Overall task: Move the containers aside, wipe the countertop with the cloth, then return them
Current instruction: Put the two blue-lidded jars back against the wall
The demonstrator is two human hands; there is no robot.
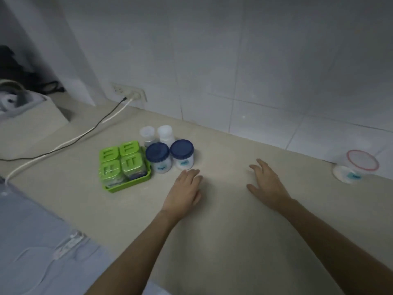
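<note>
Hovering empty, open left hand (184, 191) and right hand (266, 184) over the surface (223, 241); jars (170, 155) grouped, no cloth visible, stage unclear.

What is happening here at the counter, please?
A person reaches both bare hands over a beige countertop. The left hand is open, just in front of two blue-lidded jars; the right hand is open too, and neither holds anything. A green tray of green-lidded boxes and two small clear bottles stand beside the jars. A red-rimmed container sits far right. No cloth is visible.
</note>
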